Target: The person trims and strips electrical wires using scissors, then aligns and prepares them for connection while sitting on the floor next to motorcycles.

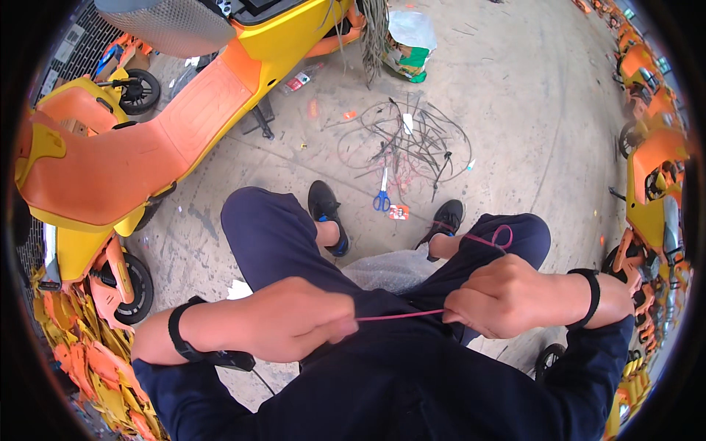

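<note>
Left hand: The left hand (290,320) is curled closed, pinching one stretch of a pink cord; its fingertips are largely turned from view.
Right hand: The right hand (500,298), level with the left and a little apart, is bunched into a loose fist, thumb and fingers pinching the same cord.
Cord: The pink cord (401,317) runs taut and nearly level between the two hands, above the lap; beyond the right hand it slackens into a loop over the right knee (526,231).
Wrists: A black band (178,331) circles the wrist behind the left hand; a black strap (594,294) circles the one behind the right.
Between the shoes: Past the hands, scissors (382,194) with blue handles lie on the floor (544,132), just beside a red-and-white tag (399,212).
Wires: A tangle of dark wires (419,136) spreads farther ahead of both hands, beyond the scissors.
Sheet: A clear sheet (390,272), perhaps bubble wrap, lies between the legs, ahead of the hands.
Scooters: A yellow-and-orange scooter (209,103) stands ahead and left of the left hand; a row of scooters (647,206) lines the far right of the right hand.
Bag: A white-and-green bag (413,29) sits well ahead of both hands, past the wires.
</note>
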A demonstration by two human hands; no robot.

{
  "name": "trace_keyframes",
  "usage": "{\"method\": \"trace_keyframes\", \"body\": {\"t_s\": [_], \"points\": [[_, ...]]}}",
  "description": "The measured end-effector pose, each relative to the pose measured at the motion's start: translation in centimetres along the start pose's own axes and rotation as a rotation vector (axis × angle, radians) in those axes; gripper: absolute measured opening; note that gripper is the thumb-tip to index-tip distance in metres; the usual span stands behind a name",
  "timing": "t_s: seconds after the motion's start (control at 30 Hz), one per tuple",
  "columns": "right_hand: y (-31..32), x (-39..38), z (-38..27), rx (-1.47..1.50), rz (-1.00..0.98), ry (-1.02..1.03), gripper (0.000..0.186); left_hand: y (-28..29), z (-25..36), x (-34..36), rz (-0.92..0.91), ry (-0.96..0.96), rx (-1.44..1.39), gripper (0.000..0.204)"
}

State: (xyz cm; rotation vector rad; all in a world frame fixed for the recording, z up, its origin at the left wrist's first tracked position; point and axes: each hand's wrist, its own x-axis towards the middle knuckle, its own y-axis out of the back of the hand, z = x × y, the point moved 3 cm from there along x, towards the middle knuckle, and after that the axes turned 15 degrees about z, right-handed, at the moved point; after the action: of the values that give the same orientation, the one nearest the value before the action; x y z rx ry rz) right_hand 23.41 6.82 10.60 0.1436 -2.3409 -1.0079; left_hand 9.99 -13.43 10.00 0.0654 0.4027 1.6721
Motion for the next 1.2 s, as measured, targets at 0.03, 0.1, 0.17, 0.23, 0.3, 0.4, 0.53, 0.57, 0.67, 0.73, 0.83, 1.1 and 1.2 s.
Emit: {"method": "trace_keyframes", "body": {"t_s": [0.03,0.1,0.17,0.23,0.3,0.4,0.53,0.57,0.67,0.73,0.83,1.1,1.2], "points": [[0.0,-0.3,-0.2,0.0,0.003,0.001,0.017,0.0,-0.1,-0.5,-0.001,0.001,0.003,0.017],[-0.1,-0.8,-0.6,0.013,0.015,0.002,0.018,0.0,-0.6,-1.4,-0.03,0.021,-0.002,0.015],[0.0,-1.1,-0.4,-0.004,0.027,-0.007,0.018,0.8,-1.0,-2.4,-0.024,0.048,0.04,0.016],[0.1,-1.2,-0.3,-0.02,0.04,-0.013,0.018,1.3,-1.5,-3.7,0.012,0.1,0.004,0.017],[0.3,-1.3,-0.3,-0.035,0.042,0.007,0.019,2.0,-1.5,-4.5,0.008,0.109,0.004,0.017],[0.3,-1.1,-0.2,-0.052,0.043,0.01,0.019,2.9,-1.8,-5.6,0.073,0.096,0.103,0.017],[-0.1,-0.8,1.3,-0.069,0.069,0.008,0.008,3.6,-1.8,-5.4,0.136,0.084,0.016,0.024],[-0.5,-0.8,2.6,-0.088,0.073,-0.024,0.004,3.6,-2.7,-5.1,0.172,0.098,-0.116,0.03],[-2.4,0.9,6.8,-0.099,0.107,-0.151,0.006,2.7,-4.8,-2.6,0.224,-0.111,-1.055,0.031],[-4.8,1.4,9.1,-0.074,0.184,-0.218,0.006,2.3,-4.6,1.2,0.305,-0.319,-1.465,0.03],[-6.5,1.8,10.1,-0.009,0.306,-0.321,0.01,2.7,-3.3,6.3,0.931,-0.345,-1.429,0.024],[-5.9,2.7,7.8,0.262,0.289,-0.715,0.015,1.4,-5.9,10.2,0.721,-0.598,0.773,0.009],[-5.7,0.5,7.6,0.143,0.092,-0.588,0.009,0.1,-6.1,8.2,0.327,-0.364,0.715,0.004]]}}
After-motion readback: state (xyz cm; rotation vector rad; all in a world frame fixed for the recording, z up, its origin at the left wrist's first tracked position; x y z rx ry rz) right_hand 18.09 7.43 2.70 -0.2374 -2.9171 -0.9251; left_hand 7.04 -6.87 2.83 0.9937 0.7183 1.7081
